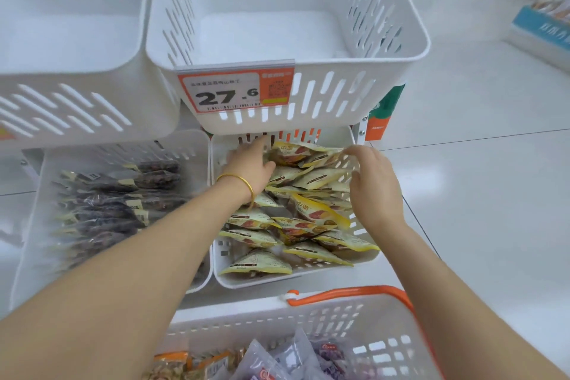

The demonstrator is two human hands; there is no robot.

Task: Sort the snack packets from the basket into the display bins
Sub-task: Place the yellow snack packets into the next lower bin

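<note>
Several yellow snack packets (308,219) fill the lower right display bin (228,279). My left hand (251,165), with a gold bangle at the wrist, reaches into the back left of that bin with fingers straight, touching the packets. My right hand (374,182) hovers over the bin's right side, its fingers loosely curved at the edge of the top packets; no grip is plainly visible. The white basket (364,318) with an orange handle sits at the bottom and holds purple and orange packets (277,361).
The lower left bin (40,203) holds dark snack packets (123,194). Above stands an empty white bin (410,40) with a 27.6 price tag (234,91), and another white bin (77,71) to its left. White floor lies to the right.
</note>
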